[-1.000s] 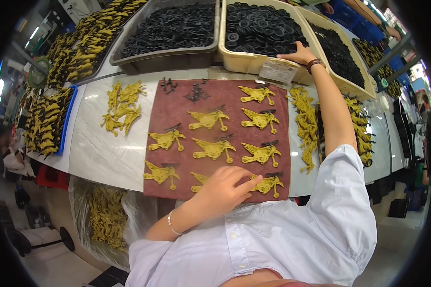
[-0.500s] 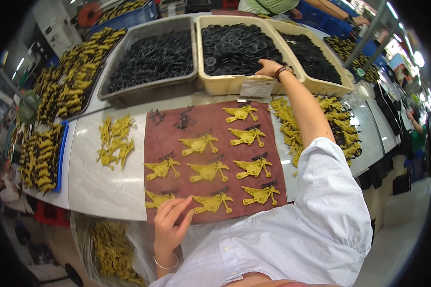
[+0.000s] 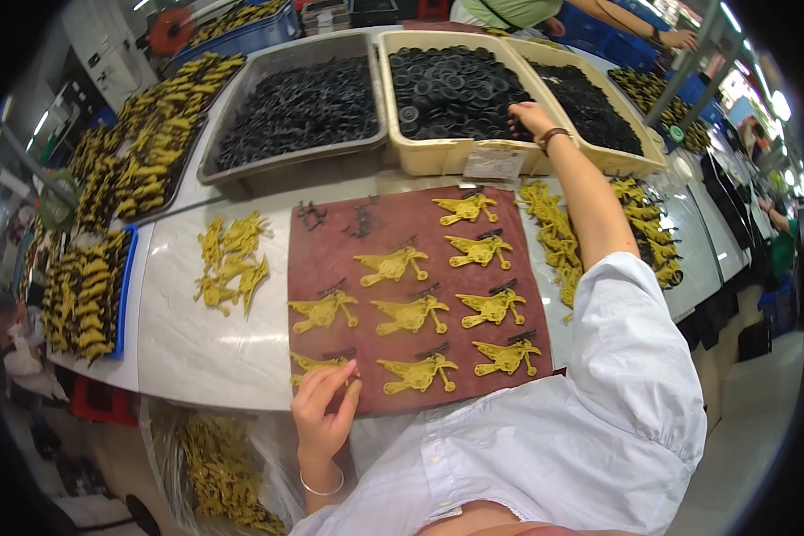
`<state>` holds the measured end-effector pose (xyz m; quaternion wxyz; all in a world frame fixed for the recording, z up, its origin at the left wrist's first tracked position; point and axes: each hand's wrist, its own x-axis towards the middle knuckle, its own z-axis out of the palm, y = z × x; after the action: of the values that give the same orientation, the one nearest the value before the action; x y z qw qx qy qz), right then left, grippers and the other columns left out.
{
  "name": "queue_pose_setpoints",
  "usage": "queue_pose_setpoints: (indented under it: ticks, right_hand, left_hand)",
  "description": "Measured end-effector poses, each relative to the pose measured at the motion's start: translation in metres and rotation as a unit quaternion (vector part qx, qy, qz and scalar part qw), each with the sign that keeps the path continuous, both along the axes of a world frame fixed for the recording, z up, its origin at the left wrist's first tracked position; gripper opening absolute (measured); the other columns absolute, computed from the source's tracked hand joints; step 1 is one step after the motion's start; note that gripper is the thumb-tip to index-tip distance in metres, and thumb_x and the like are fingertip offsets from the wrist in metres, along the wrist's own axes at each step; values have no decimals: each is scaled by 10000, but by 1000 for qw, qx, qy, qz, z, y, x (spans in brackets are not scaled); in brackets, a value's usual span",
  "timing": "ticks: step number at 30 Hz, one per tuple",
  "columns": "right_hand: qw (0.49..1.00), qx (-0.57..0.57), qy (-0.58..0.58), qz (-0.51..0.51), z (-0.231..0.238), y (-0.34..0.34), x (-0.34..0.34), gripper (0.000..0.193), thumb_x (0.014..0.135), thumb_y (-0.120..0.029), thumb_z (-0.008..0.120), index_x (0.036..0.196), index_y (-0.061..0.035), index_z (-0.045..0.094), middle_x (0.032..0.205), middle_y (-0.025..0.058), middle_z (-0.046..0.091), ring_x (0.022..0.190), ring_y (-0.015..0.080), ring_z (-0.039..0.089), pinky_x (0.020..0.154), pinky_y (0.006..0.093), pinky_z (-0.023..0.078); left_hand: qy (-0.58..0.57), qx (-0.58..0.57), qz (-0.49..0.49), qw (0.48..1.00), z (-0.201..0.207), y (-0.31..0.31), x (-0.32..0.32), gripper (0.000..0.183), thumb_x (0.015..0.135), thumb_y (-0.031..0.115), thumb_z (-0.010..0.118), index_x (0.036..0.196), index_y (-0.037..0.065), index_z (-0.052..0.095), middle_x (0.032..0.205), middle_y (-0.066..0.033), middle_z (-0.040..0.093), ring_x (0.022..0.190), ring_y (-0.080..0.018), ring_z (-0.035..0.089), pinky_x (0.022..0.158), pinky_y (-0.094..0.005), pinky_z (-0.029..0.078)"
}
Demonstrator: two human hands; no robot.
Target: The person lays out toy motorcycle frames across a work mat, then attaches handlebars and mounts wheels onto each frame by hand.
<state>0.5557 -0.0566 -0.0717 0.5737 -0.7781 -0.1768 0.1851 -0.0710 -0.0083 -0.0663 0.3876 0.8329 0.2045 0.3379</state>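
My right hand (image 3: 533, 121) is at the right side of a cream bin (image 3: 438, 156) of black plastic rings (image 3: 456, 85). Its fingers are curled down around dark rings, though the fingertips are partly hidden. At the near edge of a dark red cloth (image 3: 330, 255), my left hand (image 3: 323, 411) hovers with thumb and forefinger slightly apart, and nothing shows between them. Beside its fingertips lies a yellow plastic part (image 3: 317, 361), partly covered by the hand. Several similar yellow parts (image 3: 408, 317), each with a black piece at its top, lie in rows on the cloth.
A grey bin (image 3: 232, 174) of black pieces stands left of the cream one, another cream bin (image 3: 630, 165) right. Loose yellow parts (image 3: 232, 259) lie left of the cloth; more (image 3: 554, 232) are heaped right. A blue tray (image 3: 127, 295) sits far left. Another person's arm (image 3: 630, 20) is at the back.
My right hand has lifted slightly and its fingers have curled in more. The left hand stays by the same yellow part. The whole view has shifted, moving the table a little to the right.
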Motion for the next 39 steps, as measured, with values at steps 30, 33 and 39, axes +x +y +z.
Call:
queue_pose_setpoints:
  ticks: [30, 33, 39]
  right_hand:
    - [799, 357, 436, 211, 40, 64, -385, 218, 914, -214, 600, 1010, -24, 553, 926, 114, 634, 814, 187, 620, 743, 298, 543]
    - [839, 377, 343, 188, 39, 64, -396, 162, 948, -172, 589, 1038, -38, 577, 939, 78, 640, 843, 155, 627, 751, 273, 530]
    - [903, 351, 94, 229, 29, 59, -408, 186, 905, -131, 655, 1065, -39, 639, 918, 25, 660, 817, 68, 600, 721, 213, 493]
  left_hand:
    - [-249, -710, -229, 617, 18, 69, 111, 400, 982, 349, 521, 1314, 133, 464, 1297, -25, 514, 1266, -195, 468, 1061, -485, 378]
    - [-255, -732, -225, 590, 18, 69, 104, 412, 992, 343, 497, 1340, 127, 453, 1341, -29, 501, 1295, -202, 450, 1087, -501, 347]
    - [-253, -701, -180, 642, 16, 60, 110, 395, 1001, 317, 484, 1320, 84, 471, 1308, -59, 543, 1249, -207, 499, 1047, -488, 402]
